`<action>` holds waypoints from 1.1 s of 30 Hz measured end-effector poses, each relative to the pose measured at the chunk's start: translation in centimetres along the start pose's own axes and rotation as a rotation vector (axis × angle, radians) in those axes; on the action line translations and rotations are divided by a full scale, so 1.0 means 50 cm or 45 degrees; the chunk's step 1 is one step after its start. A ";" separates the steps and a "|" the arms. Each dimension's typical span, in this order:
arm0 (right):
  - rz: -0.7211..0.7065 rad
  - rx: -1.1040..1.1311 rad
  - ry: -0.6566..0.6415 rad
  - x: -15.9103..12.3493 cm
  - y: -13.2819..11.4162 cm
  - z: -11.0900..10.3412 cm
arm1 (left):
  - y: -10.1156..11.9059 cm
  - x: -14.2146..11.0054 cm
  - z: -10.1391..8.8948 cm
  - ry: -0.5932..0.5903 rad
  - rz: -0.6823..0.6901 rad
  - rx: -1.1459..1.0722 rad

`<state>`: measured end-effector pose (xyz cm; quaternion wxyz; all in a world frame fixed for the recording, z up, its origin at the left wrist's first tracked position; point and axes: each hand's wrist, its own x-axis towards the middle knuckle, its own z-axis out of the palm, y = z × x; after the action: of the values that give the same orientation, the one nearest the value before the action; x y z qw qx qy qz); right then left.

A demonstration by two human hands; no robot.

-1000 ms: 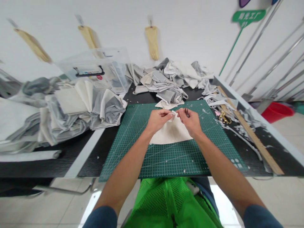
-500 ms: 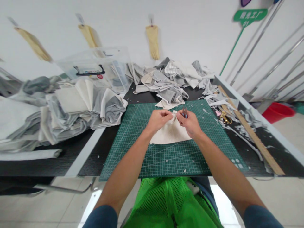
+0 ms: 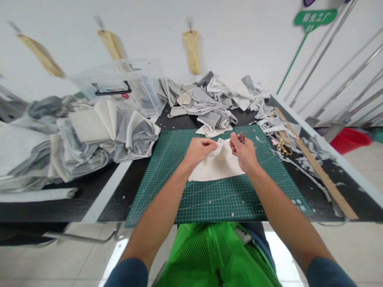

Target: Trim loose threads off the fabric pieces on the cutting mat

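A piece of off-white cloth (image 3: 218, 167) lies on the green cutting mat (image 3: 218, 203), its upper edge bunched and lifted. My left hand (image 3: 200, 151) pinches that gathered edge between thumb and fingers. On the cloth's right side, my right hand (image 3: 243, 153) is closed around small thread snips (image 3: 242, 136), whose blades point up past the fingers and look blurred. A small gap separates the right fingertips from the bunched edge held by the left hand.
Piles of grey and white fabric (image 3: 86, 135) lie left, with more pieces (image 3: 212, 99) behind the mat. A clear plastic box (image 3: 140, 91) stands at back left. On the right are a wooden ruler (image 3: 320, 167), gold-handled scissors (image 3: 283, 147) and fabric scraps (image 3: 311, 159).
My right hand has moved right, away from the bunched edge, carrying the snips. My left hand keeps its pinch on the cloth in nearly the same place.
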<state>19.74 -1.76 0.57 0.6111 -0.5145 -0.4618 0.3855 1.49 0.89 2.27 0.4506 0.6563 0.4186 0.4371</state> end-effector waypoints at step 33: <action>-0.837 -0.657 -0.099 -0.021 0.005 0.008 | -0.005 0.010 -0.004 -0.054 -0.135 -0.536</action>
<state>19.08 -2.63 0.16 0.5349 -0.4610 -0.7055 0.0608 1.41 1.46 2.17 0.6088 0.5338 0.3424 0.4766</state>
